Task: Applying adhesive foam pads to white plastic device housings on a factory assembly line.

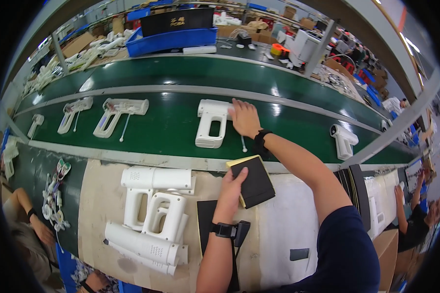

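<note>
So the right hand (245, 119) is stretched out over the green conveyor belt (171, 129), fingers pretty straight and a bit spread, lying on the right end of a white plastic gun-shaped housing with a looped handle (212, 108). Can't tell if they're actually gripping it, since the undersides are hidden. A thin white stem with a rounded end (243, 143) pokes out just below that hand.

Left hand (233, 181) is nearer the body, closed on a flat black rectangular pad with yellow edges (257, 184): thumb across the top, other fingers mostly out of sight underneath. Another flat black sheet (206, 215) lies by the left forearm, on the tan cardboard bench cover (95, 195). Left of that there's a pile of white plastic housings (142, 243), some overlapping. More pale gun-shaped pieces (120, 106) sit further left on the belt.
</note>
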Available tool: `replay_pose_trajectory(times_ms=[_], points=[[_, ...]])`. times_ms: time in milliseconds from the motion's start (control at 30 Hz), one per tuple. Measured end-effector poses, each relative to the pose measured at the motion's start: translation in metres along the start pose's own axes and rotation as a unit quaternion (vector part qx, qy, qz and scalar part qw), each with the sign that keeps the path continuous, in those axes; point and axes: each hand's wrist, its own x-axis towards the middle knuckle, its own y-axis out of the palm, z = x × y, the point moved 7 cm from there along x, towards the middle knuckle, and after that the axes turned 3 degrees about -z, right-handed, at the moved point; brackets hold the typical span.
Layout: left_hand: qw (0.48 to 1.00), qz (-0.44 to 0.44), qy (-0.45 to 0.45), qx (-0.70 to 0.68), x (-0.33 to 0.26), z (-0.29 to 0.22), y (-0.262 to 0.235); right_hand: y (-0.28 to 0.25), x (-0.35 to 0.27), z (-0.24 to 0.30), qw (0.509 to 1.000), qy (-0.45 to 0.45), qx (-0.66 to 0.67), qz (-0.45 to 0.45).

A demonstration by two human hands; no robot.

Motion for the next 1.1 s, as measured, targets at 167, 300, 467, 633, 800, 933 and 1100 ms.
replay_pose_trajectory(times_ms=[167,300,467,633,800,933,1100], points=[[1.000,0.009,0.011,-0.003,0.005,0.000,-0.009,-0.028,-0.048,-0.027,0.927,0.058,0.306,0.210],[1.000,0.020,0.010,0.005,0.012,0.005,-0.020,-0.149,-0.087,-0.003,0.848,0.166,0.441,0.242],[0.998,0.051,-0.019,0.027,0.012,0.005,-0.008,-0.216,-0.149,-0.013,0.866,0.187,0.432,0.167],[0.991,0.119,-0.058,0.014,0.005,0.010,0.009,-0.199,-0.204,-0.011,0.804,0.276,0.482,0.213],[0.977,0.175,0.003,0.123,-0.018,0.011,0.041,-0.201,-0.213,0.011,0.605,0.366,0.658,0.259],[0.970,0.121,0.048,0.207,-0.017,0.031,0.040,-0.174,-0.221,0.000,0.662,0.382,0.610,0.207],[0.953,0.146,0.020,0.266,-0.003,0.045,0.035,-0.139,-0.228,-0.011,0.695,0.355,0.602,0.168]])
